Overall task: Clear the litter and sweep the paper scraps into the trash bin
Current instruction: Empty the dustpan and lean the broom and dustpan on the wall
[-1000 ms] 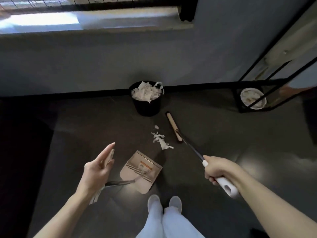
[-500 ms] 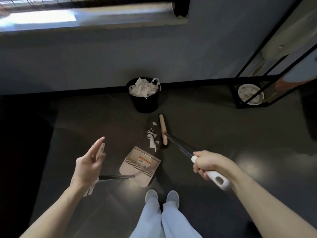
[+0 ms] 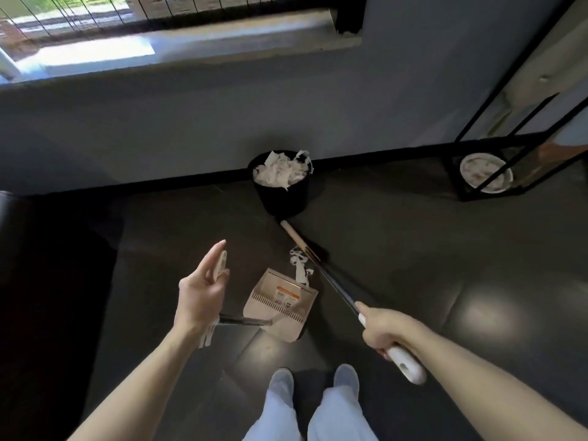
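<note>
I have the left hand held up, fingers nearly straight, thumb pinning the dustpan handle against them — forearm slanting in from lower left. The right hand (knuckles up) curls round the broom handle, arm reaching in from the right.

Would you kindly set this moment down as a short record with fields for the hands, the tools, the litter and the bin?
Left: the left hand holds the dustpan by its long handle; the pan sits on the floor.
Right: the right hand grips the white end of the broom.
Litter: paper scraps lie at the dustpan's open edge, beside the broom.
Broom head: low, just in front of the trash bin.
Bin: black, by the wall, heaped with white paper.
</note>
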The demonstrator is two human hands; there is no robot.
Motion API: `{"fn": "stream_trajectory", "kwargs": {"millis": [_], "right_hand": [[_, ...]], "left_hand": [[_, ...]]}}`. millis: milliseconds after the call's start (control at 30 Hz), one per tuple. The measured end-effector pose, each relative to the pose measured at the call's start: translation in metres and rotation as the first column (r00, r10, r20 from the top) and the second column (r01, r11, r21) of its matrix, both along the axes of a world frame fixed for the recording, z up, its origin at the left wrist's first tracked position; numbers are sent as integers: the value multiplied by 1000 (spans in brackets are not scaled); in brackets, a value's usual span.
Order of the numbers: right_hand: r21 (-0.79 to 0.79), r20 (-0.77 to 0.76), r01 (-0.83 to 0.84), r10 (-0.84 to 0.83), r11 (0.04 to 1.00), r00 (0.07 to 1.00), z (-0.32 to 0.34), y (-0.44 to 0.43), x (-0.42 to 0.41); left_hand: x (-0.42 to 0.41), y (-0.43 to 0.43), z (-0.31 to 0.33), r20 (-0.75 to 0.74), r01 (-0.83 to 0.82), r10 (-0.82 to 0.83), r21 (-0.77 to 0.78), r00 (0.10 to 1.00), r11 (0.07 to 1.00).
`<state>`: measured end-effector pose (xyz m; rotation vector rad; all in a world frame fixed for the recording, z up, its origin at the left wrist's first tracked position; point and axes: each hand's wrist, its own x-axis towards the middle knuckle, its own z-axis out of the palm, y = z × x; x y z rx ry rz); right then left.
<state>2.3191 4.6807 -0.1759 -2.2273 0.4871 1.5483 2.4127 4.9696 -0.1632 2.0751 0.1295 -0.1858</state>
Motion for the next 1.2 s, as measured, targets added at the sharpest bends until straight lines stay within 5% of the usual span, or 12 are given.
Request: {"fn": "stream_trajectory", "kwargs": {"millis": [200, 367, 567, 833, 1200], "right_hand": [[72, -125, 102, -93, 992, 988, 34, 3, -33], [163, -90, 405, -395, 900, 914, 76, -18, -40], [184, -18, 560, -567, 807, 823, 80, 10, -79], [378, -104, 892, -946, 248, 307, 45, 45, -142], [664, -177, 743, -983, -78, 54, 87, 73, -160]], "left_hand": [[19, 7, 4, -25, 17, -17, 16, 1000, 1000], [19, 15, 2, -23, 42, -42, 19, 999, 999], [5, 23, 4, -38, 65, -64, 16, 997, 998], [-53, 47, 23, 106, 230, -228, -14, 968, 973], [-90, 62, 108, 397, 348, -353, 88, 847, 933]]}}
